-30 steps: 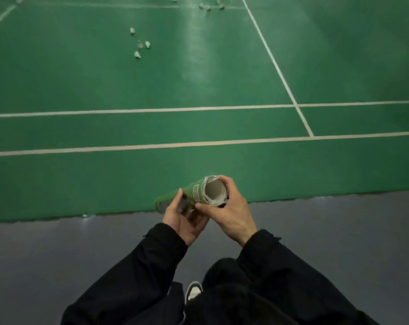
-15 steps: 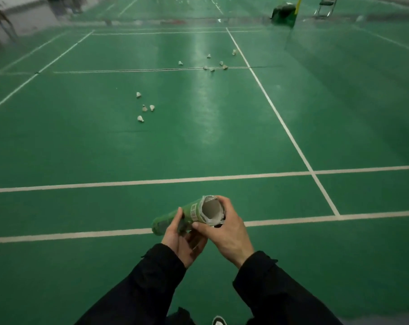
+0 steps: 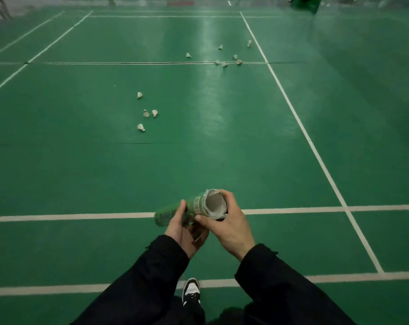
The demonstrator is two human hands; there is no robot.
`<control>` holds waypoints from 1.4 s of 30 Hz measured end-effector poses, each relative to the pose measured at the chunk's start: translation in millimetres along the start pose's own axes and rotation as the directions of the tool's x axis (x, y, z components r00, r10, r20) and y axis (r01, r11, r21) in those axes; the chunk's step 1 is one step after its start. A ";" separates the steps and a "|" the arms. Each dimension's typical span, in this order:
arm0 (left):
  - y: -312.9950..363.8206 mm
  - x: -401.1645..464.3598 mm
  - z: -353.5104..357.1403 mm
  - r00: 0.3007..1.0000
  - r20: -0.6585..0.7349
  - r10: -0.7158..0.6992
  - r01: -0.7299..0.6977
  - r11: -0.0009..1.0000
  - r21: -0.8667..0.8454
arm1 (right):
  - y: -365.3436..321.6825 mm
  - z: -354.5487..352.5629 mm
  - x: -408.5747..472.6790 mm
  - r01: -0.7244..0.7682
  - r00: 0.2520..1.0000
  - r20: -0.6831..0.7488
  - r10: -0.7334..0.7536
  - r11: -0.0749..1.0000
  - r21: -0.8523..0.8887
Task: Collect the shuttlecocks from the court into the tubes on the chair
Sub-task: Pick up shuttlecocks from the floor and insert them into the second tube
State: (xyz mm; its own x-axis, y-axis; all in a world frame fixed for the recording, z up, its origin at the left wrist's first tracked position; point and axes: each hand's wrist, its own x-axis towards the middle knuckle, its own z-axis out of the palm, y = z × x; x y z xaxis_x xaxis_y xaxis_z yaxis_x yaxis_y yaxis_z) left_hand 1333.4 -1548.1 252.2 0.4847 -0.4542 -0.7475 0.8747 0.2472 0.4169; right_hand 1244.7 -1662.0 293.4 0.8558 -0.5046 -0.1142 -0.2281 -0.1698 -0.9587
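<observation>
Left hand [image 3: 183,231]: grips the green tube [image 3: 194,207] from below.
Right hand [image 3: 229,224]: clasps the tube's open near end.
Shuttlecocks: four [image 3: 141,127] scattered mid-court left; more [image 3: 224,64] far right on the court floor [image 3: 81,172].
Shoe [image 3: 191,290]: near, between the sleeves.
</observation>
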 end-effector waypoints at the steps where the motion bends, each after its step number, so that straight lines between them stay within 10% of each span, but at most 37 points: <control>1: 19.2 17.0 14.0 1.000 -0.004 -0.012 0.012 1.000 0.012 | -6.1 -1.8 26.9 -0.005 1.000 -0.005 0.005 1.000 -0.004; 42: 608.2 936.4 878.2 0.993 0.018 -0.115 0.109 0.969 0.222 | -23.9 -418.2 1302.9 -0.228 0.961 -0.152 0.233 0.972 0.049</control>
State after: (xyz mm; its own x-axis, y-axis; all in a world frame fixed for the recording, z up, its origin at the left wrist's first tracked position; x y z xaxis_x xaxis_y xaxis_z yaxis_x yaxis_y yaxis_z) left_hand 2315.2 -2574.7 259.9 0.3803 -0.4954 -0.7810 0.8992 0.0005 0.4375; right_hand 2170.9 -2669.2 276.4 0.6982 -0.6530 -0.2933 -0.3943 -0.0089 -0.9189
